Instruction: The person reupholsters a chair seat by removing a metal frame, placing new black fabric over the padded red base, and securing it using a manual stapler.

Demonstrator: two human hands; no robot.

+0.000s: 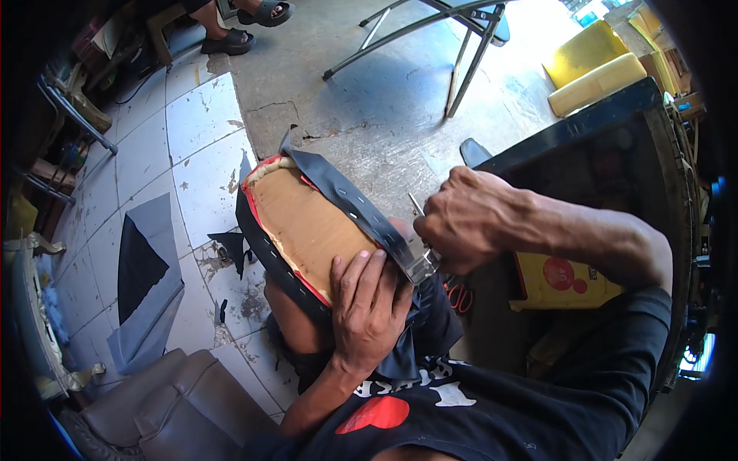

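A padded board (301, 219) with tan backing, red edging and dark cover material stapled along its sides rests across the person's lap. My left hand (364, 311) is pressed over its lower end, fingers bent slightly and holding it against the lap. My right hand (461, 219) grips a metal staple gun (423, 265), fingers wrapped round it, its nose at the board's right edge beside a dark strip.
Grey sheet scraps (154, 323) lie on tiles at the left, above a brown cushioned seat (181, 407). Another person's sandalled foot (227, 42) and a folding metal chair (400, 31) are ahead. A black table (569, 154), yellow containers (584, 58) and a yellow plastic item (538, 288) stand right.
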